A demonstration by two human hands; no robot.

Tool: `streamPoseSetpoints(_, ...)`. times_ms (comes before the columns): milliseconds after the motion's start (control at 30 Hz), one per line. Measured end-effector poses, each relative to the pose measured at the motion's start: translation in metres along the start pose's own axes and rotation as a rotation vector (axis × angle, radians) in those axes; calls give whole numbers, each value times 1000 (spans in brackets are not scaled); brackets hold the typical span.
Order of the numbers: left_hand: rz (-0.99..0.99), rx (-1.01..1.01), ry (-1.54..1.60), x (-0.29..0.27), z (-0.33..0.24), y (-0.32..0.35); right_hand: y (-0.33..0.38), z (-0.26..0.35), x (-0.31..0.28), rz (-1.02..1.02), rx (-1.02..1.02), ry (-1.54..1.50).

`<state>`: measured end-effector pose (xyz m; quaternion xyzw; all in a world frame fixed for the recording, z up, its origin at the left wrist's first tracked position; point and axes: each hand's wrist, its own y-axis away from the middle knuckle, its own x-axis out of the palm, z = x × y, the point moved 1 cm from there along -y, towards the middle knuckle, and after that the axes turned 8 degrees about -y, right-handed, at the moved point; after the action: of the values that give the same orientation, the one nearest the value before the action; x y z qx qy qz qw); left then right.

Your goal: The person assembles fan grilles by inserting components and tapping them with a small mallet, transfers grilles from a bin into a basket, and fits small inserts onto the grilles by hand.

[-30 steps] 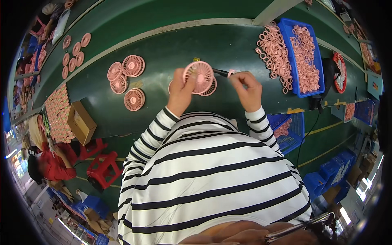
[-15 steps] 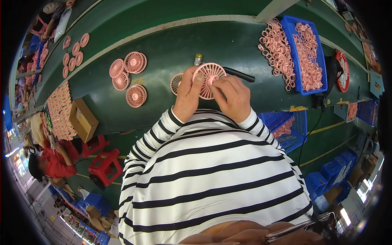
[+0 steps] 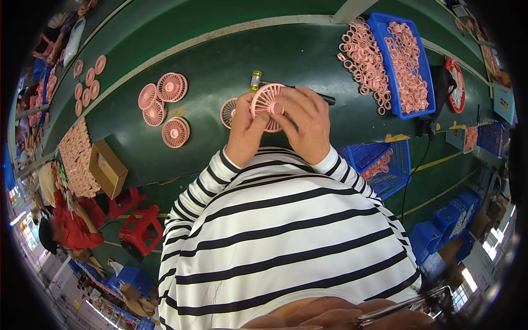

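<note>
A round pink fan grille (image 3: pixel 264 103) with radial slats and a small hub is held up in front of my chest, face tilted. My left hand (image 3: pixel 245 132) is closed on its left and lower edge, thumb on the slats. My right hand (image 3: pixel 309 125) grips its right side, the fingers lying across the upper right rim and the thumb near the hub. Behind my left hand, another pink grille (image 3: pixel 227 113) lies partly hidden on the table. Just beyond my hands is a hammer, its yellow-capped head (image 3: pixel 256 81) showing and its black handle (image 3: pixel 326 99) partly covered by my right hand.
Stacked pink grilles (image 3: pixel 171 87) lie left on the green table (image 3: pixel 220 55). To the right are a heap of pink rings (image 3: pixel 366 66) and a blue crate (image 3: pixel 408 114) of them. A cardboard box (image 3: pixel 113 175) stands at the left edge. A person in red (image 3: pixel 74 223) is lower left.
My right fingers have shifted from a pinch at the grille's hub to lie over its upper right rim. The whole view has slid slightly, with the table things appearing further left.
</note>
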<state>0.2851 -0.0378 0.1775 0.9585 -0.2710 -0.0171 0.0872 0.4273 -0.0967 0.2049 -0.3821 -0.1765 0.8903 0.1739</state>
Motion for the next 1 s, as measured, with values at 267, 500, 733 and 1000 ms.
streamPoseSetpoints(267,243,-222,212,14,6,1,13,-36,-24,242,-95,-198)
streamPoseSetpoints(500,157,55,-526,52,34,-3,17,-139,-23,169,468,-352)
streamPoseSetpoints(733,298,590,-1335,94,112,-21,-5,-278,-22,208,349,768)
streamPoseSetpoints(1000,34,416,-942,80,83,-25,2,-254,-51,183,212,370)
